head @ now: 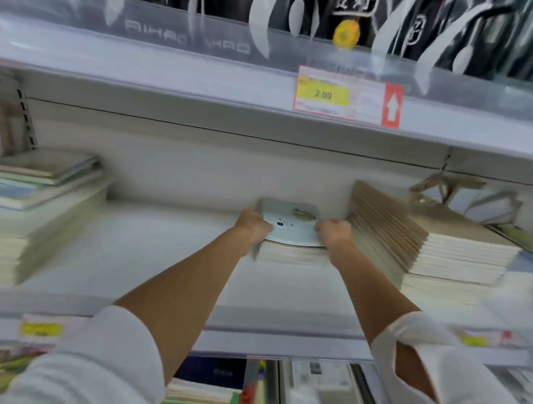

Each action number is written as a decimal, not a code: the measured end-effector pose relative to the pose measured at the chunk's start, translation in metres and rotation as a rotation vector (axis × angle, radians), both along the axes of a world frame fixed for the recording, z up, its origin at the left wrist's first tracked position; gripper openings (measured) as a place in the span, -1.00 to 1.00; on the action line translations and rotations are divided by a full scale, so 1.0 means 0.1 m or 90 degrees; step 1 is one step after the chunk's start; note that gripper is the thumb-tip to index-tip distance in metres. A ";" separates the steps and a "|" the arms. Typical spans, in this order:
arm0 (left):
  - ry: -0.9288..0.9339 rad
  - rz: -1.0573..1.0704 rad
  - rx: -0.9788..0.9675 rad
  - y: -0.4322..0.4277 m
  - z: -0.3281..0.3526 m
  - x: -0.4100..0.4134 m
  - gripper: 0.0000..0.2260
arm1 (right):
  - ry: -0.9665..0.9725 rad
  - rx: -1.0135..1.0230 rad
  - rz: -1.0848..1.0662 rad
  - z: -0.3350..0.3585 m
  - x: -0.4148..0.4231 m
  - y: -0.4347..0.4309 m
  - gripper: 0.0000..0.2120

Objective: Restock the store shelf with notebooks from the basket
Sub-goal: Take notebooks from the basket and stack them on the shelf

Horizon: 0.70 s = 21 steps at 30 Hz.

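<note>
I have my left hand (254,225) and right hand (334,232) clamped on 2 sides of the notebook stack (290,253) at frame centre, equally near. Its long axis seems to run into the shelf (164,246).

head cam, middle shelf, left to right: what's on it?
Mixed notebook pile → left hand → blue-covered notebook stack, gripped at each side → right hand → brown-spined notebook stack.

The small words on the price tag (348,96) and on the stack of notebooks (291,231) are too blurry to read. The left edge cuts off a smeared pile of books (26,220).
</note>
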<state>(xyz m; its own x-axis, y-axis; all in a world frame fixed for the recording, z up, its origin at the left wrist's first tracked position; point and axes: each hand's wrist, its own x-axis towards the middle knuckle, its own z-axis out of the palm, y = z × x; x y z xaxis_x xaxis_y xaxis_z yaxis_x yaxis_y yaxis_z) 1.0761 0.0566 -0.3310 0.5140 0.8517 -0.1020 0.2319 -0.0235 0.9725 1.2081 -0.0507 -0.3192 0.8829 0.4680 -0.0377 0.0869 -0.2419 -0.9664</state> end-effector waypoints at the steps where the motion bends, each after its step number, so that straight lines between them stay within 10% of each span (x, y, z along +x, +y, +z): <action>1: -0.004 -0.004 -0.003 0.03 -0.02 0.02 -0.73 | 0.002 -0.012 0.006 -0.02 0.06 0.03 -0.87; 16: 0.019 -0.054 0.028 0.08 -0.18 0.07 -0.79 | 0.011 -0.078 0.044 -0.09 0.23 0.11 -0.88; 21: 0.082 0.067 0.145 -0.15 -0.01 -0.28 -0.78 | -0.372 -0.232 -0.026 -0.05 -0.06 0.10 -0.65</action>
